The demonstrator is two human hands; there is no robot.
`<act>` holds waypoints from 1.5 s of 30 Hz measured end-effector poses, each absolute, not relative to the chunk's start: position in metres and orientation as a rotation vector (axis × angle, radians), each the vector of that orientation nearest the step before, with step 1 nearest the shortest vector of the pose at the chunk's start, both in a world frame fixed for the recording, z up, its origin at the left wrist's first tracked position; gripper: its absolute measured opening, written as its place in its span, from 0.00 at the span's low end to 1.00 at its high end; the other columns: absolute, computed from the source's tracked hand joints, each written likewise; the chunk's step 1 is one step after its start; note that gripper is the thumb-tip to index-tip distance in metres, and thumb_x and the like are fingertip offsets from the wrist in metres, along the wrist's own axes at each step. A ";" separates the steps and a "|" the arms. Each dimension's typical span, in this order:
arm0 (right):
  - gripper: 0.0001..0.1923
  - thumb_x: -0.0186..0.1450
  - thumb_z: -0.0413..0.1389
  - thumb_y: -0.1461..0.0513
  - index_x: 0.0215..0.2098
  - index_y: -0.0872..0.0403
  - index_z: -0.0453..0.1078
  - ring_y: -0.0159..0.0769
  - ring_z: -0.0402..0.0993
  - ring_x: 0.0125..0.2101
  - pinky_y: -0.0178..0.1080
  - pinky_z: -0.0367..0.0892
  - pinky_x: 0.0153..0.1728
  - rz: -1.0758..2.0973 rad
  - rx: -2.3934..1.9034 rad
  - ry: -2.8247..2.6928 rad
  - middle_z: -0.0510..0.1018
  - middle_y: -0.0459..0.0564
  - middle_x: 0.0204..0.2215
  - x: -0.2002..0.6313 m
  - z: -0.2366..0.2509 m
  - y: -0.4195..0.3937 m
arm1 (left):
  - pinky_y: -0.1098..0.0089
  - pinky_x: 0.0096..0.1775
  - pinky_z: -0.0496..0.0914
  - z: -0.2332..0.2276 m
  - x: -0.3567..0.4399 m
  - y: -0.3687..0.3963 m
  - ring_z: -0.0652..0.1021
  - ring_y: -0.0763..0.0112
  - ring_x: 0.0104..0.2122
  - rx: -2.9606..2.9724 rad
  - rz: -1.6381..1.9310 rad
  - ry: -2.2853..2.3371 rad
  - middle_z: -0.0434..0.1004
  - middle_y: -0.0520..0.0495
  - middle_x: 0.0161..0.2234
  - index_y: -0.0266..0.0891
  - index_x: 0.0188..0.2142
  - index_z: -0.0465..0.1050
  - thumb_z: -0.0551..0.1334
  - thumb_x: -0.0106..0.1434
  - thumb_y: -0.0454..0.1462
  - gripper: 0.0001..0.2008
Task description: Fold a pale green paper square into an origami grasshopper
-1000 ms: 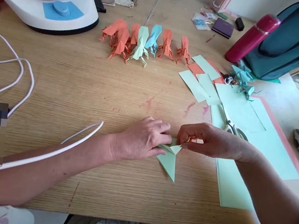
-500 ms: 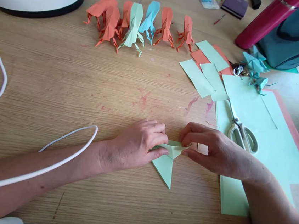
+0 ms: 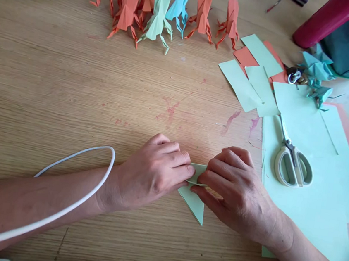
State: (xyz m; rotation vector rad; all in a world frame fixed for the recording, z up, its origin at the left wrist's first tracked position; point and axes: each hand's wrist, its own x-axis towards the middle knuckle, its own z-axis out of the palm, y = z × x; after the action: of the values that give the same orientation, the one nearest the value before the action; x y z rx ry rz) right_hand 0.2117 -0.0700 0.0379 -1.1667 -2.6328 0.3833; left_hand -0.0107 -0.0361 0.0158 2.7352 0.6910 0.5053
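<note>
Pale green folded paper triangle (image 3: 195, 201): lower centre of frame, flat on the wooden table (image 3: 72, 95), point toward the bottom edge. Left hand (image 3: 151, 173) and right hand (image 3: 233, 190) both pinch its top fold (fingertips nearly meeting). Grey-handled scissors (image 3: 293, 159) lie right, on mint paper sheets (image 3: 320, 195).

Two bare forearms, no sleeves, left hand (image 3: 151, 173), right hand (image 3: 233, 190), no rings or watch
</note>
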 end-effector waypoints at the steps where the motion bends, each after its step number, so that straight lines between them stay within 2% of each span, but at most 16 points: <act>1: 0.12 0.69 0.55 0.61 0.28 0.53 0.70 0.36 0.65 0.31 0.48 0.61 0.49 0.393 -1.144 -2.644 0.70 0.45 0.23 0.212 0.038 -0.069 | 0.64 0.40 0.61 0.017 -0.014 -0.036 0.72 0.69 0.34 2.740 0.514 0.690 0.77 0.51 0.32 0.40 0.38 0.75 0.56 0.72 0.35 0.09; 4: 0.09 0.69 0.55 0.62 0.30 0.52 0.71 0.35 0.67 0.31 0.53 0.55 0.59 0.435 -1.097 -2.657 0.71 0.44 0.24 0.213 0.037 -0.067 | 0.64 0.40 0.61 0.018 -0.023 -0.033 0.74 0.71 0.33 2.738 0.543 0.685 0.79 0.52 0.33 0.40 0.40 0.75 0.56 0.72 0.34 0.08; 7: 0.10 0.68 0.57 0.59 0.29 0.52 0.71 0.34 0.68 0.30 0.54 0.54 0.61 0.463 -1.104 -2.616 0.72 0.43 0.24 0.213 0.036 -0.066 | 0.65 0.41 0.61 0.018 -0.030 -0.029 0.75 0.72 0.33 2.728 0.568 0.697 0.79 0.52 0.34 0.41 0.38 0.75 0.56 0.72 0.33 0.09; 13: 0.14 0.69 0.56 0.60 0.25 0.52 0.66 0.32 0.66 0.28 0.52 0.56 0.60 0.503 -1.195 -2.530 0.68 0.42 0.21 0.212 0.035 -0.068 | 0.65 0.41 0.60 0.018 -0.036 -0.025 0.73 0.73 0.30 2.742 0.568 0.713 0.77 0.54 0.31 0.41 0.34 0.74 0.58 0.72 0.34 0.10; 17: 0.13 0.68 0.55 0.61 0.25 0.52 0.67 0.33 0.66 0.28 0.53 0.56 0.60 0.507 -1.235 -2.501 0.69 0.42 0.21 0.211 0.034 -0.069 | 0.65 0.41 0.60 0.020 -0.036 -0.023 0.72 0.72 0.32 2.731 0.548 0.718 0.76 0.53 0.31 0.41 0.34 0.74 0.58 0.71 0.34 0.09; 25: 0.12 0.68 0.56 0.61 0.26 0.52 0.69 0.34 0.67 0.28 0.53 0.58 0.58 0.387 -1.309 -2.472 0.71 0.43 0.20 0.210 0.036 -0.080 | 0.64 0.39 0.62 0.017 -0.038 -0.028 0.72 0.70 0.31 2.829 0.642 0.602 0.77 0.51 0.32 0.41 0.36 0.75 0.55 0.70 0.27 0.12; 30: 0.11 0.68 0.57 0.62 0.27 0.52 0.68 0.34 0.68 0.28 0.52 0.59 0.57 0.331 -1.345 -2.420 0.73 0.43 0.21 0.209 0.033 -0.094 | 0.64 0.40 0.61 0.014 -0.037 -0.030 0.72 0.71 0.32 2.827 0.621 0.615 0.77 0.51 0.32 0.40 0.35 0.74 0.56 0.71 0.30 0.11; 38: 0.12 0.69 0.56 0.64 0.27 0.52 0.66 0.33 0.67 0.27 0.52 0.61 0.56 0.412 -1.354 -2.361 0.71 0.42 0.20 0.210 0.029 -0.092 | 0.65 0.41 0.61 0.016 -0.037 -0.027 0.71 0.71 0.33 2.758 0.559 0.679 0.77 0.52 0.32 0.41 0.35 0.75 0.58 0.72 0.36 0.09; 45: 0.10 0.68 0.56 0.65 0.28 0.52 0.66 0.33 0.65 0.26 0.51 0.63 0.54 0.424 -1.407 -2.331 0.68 0.42 0.20 0.212 0.025 -0.093 | 0.66 0.42 0.62 0.014 -0.038 -0.025 0.73 0.71 0.34 2.605 0.517 0.780 0.76 0.50 0.33 0.39 0.34 0.74 0.59 0.72 0.37 0.10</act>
State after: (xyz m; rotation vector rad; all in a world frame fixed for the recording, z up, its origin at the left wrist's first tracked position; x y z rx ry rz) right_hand 0.2121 -0.0930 0.0248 -1.4071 -2.3309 0.4238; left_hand -0.0376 -0.0246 0.0138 2.6046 0.7805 0.5166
